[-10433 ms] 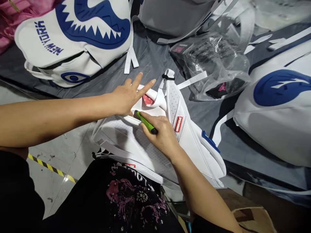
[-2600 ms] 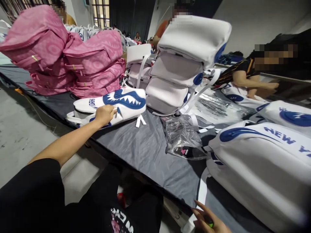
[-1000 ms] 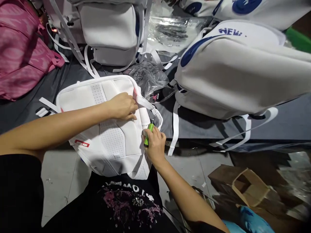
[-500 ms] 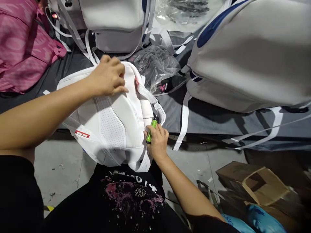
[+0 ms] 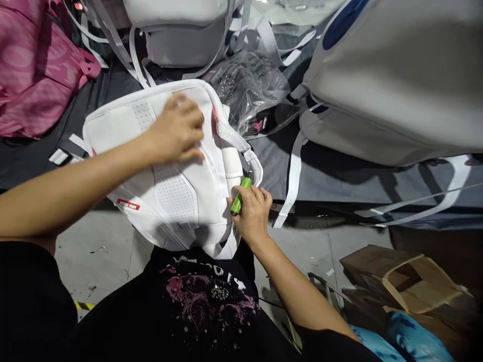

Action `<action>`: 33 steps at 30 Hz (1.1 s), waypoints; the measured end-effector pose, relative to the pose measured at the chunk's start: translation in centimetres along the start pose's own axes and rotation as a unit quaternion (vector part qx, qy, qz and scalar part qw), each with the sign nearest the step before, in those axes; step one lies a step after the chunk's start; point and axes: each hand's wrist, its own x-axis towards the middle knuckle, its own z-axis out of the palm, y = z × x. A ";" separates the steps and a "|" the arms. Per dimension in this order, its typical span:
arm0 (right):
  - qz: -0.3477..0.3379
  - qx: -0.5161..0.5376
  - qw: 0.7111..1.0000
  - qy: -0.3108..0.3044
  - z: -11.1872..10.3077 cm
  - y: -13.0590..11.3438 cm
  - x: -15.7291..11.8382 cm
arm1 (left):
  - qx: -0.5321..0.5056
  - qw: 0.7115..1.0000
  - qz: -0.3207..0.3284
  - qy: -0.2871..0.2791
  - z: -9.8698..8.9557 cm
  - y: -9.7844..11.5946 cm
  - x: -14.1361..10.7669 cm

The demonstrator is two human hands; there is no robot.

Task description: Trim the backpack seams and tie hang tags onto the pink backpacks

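A white backpack (image 5: pixel 209 186) lies tilted across my lap and the table's front edge, its padded back panel and shoulder straps facing up. A small red label (image 5: pixel 128 204) shows near its lower left side. Over the upper part of the panel is my left hand (image 5: pixel 179 130), slightly blurred, its fingers loosely bent and apart with nothing visible in them. Whether its fingertips touch the fabric I cannot tell. My right hand (image 5: pixel 252 211) grips a small bright green stick with a dark end (image 5: pixel 240 196), beside the backpack's right-hand strap.
Grey-white backpacks stand at the back (image 5: pixel 184 45) and right (image 5: pixel 388 85) of the dark-covered table (image 5: pixel 275 173), with loose straps. A clear plastic bag (image 5: pixel 252 83) lies between them. Pink bags (image 5: pixel 33 70) are at left. An opened cardboard box (image 5: pixel 400 276) sits on the floor at right.
My left hand has moved slightly right and down over the panel. My right hand, with the green stick, has shifted a little up and right. The view has tilted slightly.
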 end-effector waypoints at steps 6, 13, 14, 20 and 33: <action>0.067 0.231 0.968 0.075 -3.8 -2.8 3.3 | -0.110 0.993 -0.050 -0.005 2.1 5.1 -0.7; 0.266 0.457 0.849 0.008 -2.7 -4.5 7.0 | -0.170 0.984 -0.053 0.025 3.9 5.7 -1.9; 0.288 0.447 0.847 0.021 -2.3 -4.3 7.1 | -0.178 0.982 -0.049 0.033 4.3 5.7 -2.1; 0.292 0.368 0.880 0.066 -0.9 -4.7 7.5 | -0.201 0.978 -0.038 0.051 5.4 5.6 -2.5; 0.254 0.296 0.916 0.093 1.0 -5.5 8.7 | -0.312 0.944 -0.090 0.051 6.4 5.7 -2.3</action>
